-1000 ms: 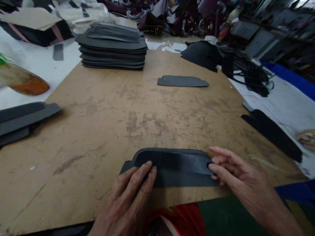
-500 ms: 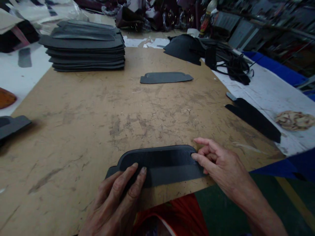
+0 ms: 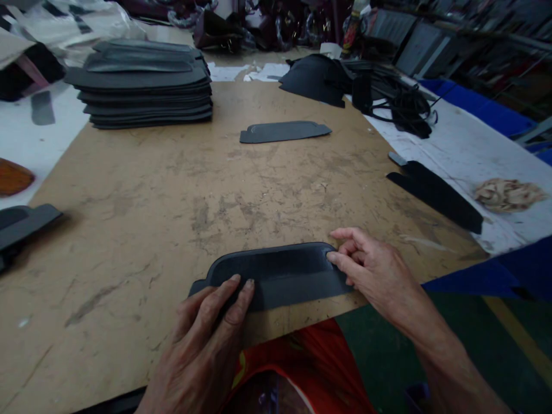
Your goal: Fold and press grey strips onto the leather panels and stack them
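Since your left hand (image 3: pixel 204 330) is probably there to stop skidding, it's just resting, not gripping, on that long, dark, round-cornered, leathery-looking panel (image 3: pixel 284 273) near you on the scuffed tan surface (image 3: pixel 276 201), while your right hand (image 3: pixel 373 267) has its right end pinched.

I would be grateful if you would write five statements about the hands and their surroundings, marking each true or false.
1. The left hand rests on the dark panel. True.
2. The right hand is lifted well clear of the dark panel. False: its thumb is on the panel's right end.
3. The tall stack stands toward the far left of the brown board. True.
4. The beige bundle lies on the brown board. False: the beige bundle lies on the white covering at right.
5. A single gray piece lies apart from the tall stack. True.
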`<state>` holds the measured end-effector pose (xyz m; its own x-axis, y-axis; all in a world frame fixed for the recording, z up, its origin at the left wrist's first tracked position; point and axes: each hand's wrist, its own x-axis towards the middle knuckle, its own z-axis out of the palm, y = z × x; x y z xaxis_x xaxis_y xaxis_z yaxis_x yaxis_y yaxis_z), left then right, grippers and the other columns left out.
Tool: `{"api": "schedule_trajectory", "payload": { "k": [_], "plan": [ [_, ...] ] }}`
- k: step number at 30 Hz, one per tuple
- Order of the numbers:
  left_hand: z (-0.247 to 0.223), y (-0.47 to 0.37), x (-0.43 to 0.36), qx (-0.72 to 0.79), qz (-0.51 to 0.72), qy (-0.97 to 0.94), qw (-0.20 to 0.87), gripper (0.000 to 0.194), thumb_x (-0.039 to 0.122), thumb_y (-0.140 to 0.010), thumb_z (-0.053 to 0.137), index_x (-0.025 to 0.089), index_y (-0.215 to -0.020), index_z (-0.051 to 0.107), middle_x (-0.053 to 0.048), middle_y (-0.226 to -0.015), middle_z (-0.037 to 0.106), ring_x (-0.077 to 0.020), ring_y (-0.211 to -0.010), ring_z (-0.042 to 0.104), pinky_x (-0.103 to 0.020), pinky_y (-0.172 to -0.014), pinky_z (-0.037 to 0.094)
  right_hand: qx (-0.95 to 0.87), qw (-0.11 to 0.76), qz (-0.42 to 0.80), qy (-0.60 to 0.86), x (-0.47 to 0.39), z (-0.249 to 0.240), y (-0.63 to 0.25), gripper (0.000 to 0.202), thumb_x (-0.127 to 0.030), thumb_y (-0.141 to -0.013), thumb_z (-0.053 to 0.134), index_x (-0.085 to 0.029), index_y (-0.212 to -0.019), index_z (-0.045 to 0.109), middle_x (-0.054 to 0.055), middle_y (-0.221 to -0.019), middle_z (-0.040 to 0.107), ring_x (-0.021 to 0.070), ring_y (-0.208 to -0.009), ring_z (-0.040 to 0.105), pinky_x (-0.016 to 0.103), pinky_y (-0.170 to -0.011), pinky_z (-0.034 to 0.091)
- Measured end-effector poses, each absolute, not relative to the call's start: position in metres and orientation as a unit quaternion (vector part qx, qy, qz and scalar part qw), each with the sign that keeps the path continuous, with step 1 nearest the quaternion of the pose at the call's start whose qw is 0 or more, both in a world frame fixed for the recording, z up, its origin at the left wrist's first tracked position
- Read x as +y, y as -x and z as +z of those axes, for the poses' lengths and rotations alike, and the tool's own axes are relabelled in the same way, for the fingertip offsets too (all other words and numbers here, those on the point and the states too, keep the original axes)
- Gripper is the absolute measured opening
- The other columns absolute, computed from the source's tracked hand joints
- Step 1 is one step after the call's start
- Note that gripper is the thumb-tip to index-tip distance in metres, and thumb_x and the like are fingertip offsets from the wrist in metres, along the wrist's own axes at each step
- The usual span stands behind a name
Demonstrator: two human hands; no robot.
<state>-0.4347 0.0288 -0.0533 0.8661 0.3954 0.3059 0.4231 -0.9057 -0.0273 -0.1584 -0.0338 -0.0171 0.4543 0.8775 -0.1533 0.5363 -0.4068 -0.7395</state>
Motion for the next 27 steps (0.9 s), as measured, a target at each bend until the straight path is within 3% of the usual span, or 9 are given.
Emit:
{"api": "schedule_trajectory", "payload": {
  "k": [9, 18, 23, 27],
  "plan": [
    [-0.037, 0.428, 0.02, -0.259, -0.124, 0.958, 0.001, 0.052, 0.003, -0.085, 0.039, 0.012, -0.136, 0.04, -0.011, -0.128, 0.055, -0.0218, -0.118, 0.046, -0.036, -0.098, 0.043, -0.467, 0.296, 0.25, 0.795, -0.033, -0.027, 0.153, 0.033, -0.04, -0.077, 0.056, -0.021, -0.104, 0.058, -0.001, -0.066, 0.058, 0.0144, -0.052, 0.058, 0.026, -0.045, 0.044],
    [-0.052, 0.435, 0.03, -0.239, -0.137, 0.961, 0.017, 0.055, 0.022, -0.088, 0.04, 0.017, -0.142, 0.033, -0.009, -0.131, 0.053, -0.0256, -0.115, 0.049, -0.039, -0.095, 0.041, -0.496, 0.254, 0.238, 0.796, -0.027, -0.008, 0.154, 0.017, -0.026, -0.077, 0.057, -0.019, -0.092, 0.054, -0.002, -0.07, 0.054, 0.0092, -0.051, 0.052, 0.022, -0.044, 0.041],
    [-0.056, 0.436, 0.029, -0.236, -0.13, 0.963, 0.024, 0.055, 0.022, -0.088, 0.039, 0.019, -0.143, 0.031, -0.008, -0.132, 0.052, -0.0266, -0.117, 0.048, -0.041, -0.096, 0.041, -0.394, 0.384, 0.366, 0.751, -0.029, -0.016, 0.141, 0.026, -0.028, -0.078, 0.054, -0.021, -0.103, 0.051, -0.005, -0.075, 0.048, 0.006, -0.044, 0.05, 0.02, -0.036, 0.044],
    [-0.054, 0.434, 0.029, -0.248, -0.153, 0.956, 0.017, 0.051, 0.019, -0.089, 0.036, 0.018, -0.14, 0.037, -0.008, -0.131, 0.052, -0.0248, -0.115, 0.048, -0.038, -0.094, 0.043, -0.315, 0.524, 0.286, 0.738, -0.042, -0.019, 0.139, 0.03, -0.035, -0.079, 0.058, -0.02, -0.105, 0.052, -0.003, -0.083, 0.053, 0.0024, -0.038, 0.04, 0.019, -0.029, 0.033]
  ]
}}
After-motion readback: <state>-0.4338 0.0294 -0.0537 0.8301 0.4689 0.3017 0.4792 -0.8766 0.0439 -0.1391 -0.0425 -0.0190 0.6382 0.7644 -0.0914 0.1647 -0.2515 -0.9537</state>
